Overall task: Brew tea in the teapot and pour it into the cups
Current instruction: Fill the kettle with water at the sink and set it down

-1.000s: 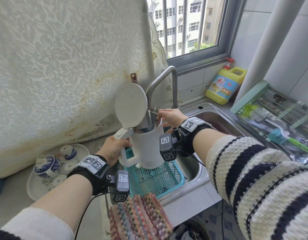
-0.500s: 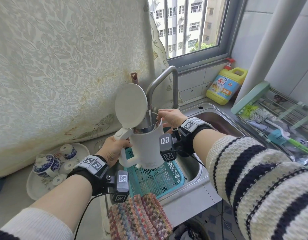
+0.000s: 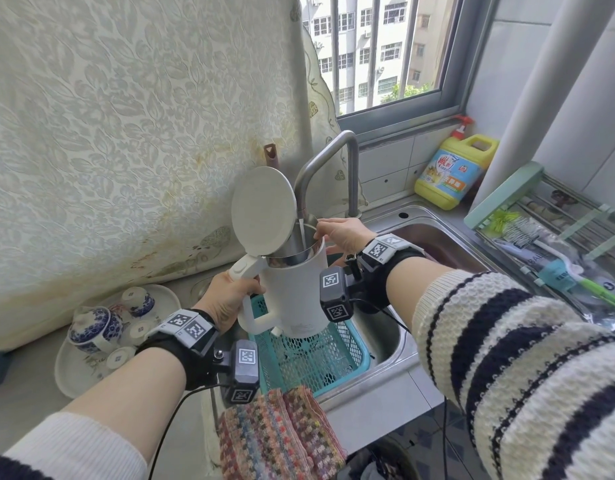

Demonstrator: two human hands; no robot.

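A white electric kettle (image 3: 292, 292) hangs over the sink with its round lid (image 3: 263, 211) flipped up. My left hand (image 3: 226, 299) grips its handle. A thin stream of water runs from the grey faucet (image 3: 325, 157) into the kettle's steel mouth. My right hand (image 3: 340, 233) rests on the kettle's far rim beside the spout, fingers curled on it. At the left, a blue-and-white teapot (image 3: 93, 329) and small matching cups (image 3: 137, 301) sit on a pale round tray (image 3: 74, 372).
A teal mesh basket (image 3: 309, 362) lies in the steel sink (image 3: 437, 237) under the kettle. A knitted cloth (image 3: 278, 434) hangs over the counter's front edge. A yellow detergent bottle (image 3: 451, 174) stands by the window. A dish rack (image 3: 558, 230) with brushes is at the right.
Nothing has visibly moved; both hands keep the kettle under the running faucet.
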